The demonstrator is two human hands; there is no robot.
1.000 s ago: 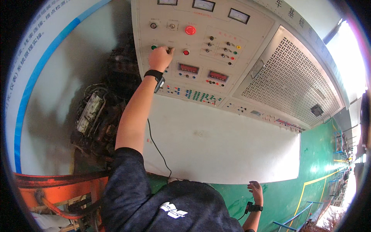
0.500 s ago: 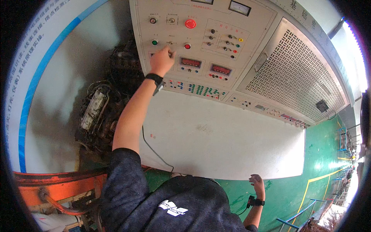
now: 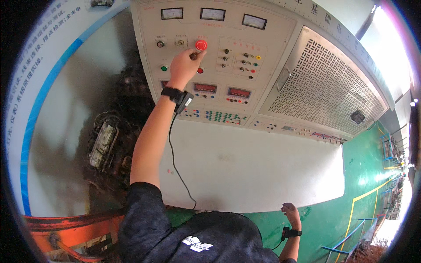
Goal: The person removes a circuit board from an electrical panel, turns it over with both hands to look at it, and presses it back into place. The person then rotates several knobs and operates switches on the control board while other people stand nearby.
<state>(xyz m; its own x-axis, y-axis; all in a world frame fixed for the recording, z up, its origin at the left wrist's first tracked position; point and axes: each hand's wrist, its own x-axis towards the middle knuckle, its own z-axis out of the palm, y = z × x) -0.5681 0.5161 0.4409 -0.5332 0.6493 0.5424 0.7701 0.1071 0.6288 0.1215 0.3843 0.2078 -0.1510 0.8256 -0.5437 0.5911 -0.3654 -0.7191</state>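
My left hand (image 3: 186,66) is raised to the upright control panel (image 3: 147,27) at the upper left, its fingers curled inward. Their tips are just below the red mushroom-shaped emergency stop button (image 3: 201,45); whether they touch it I cannot tell. A dark spot shows between thumb and finger, too small to name. Beside the hand are a green push button (image 3: 164,68), a red push button (image 3: 200,70) partly behind it, and a small toggle switch (image 3: 180,42). My right hand (image 3: 290,210) hangs low by the white bench's front edge, fingers apart and holding nothing.
The white benchtop (image 3: 254,166) spreads below the panel. A perforated metal door (image 3: 324,83) is to the right, analog meters (image 3: 213,14) above, digital displays (image 3: 205,88) below. A dirty engine (image 3: 103,144) stands left, near an orange frame (image 3: 79,230). A cable (image 3: 173,160) hangs from my left wrist.
My left hand has moved up the panel, from the lower toggle switch to just under the emergency stop button. The view has tilted, bringing more meters in. My right hand stays low.
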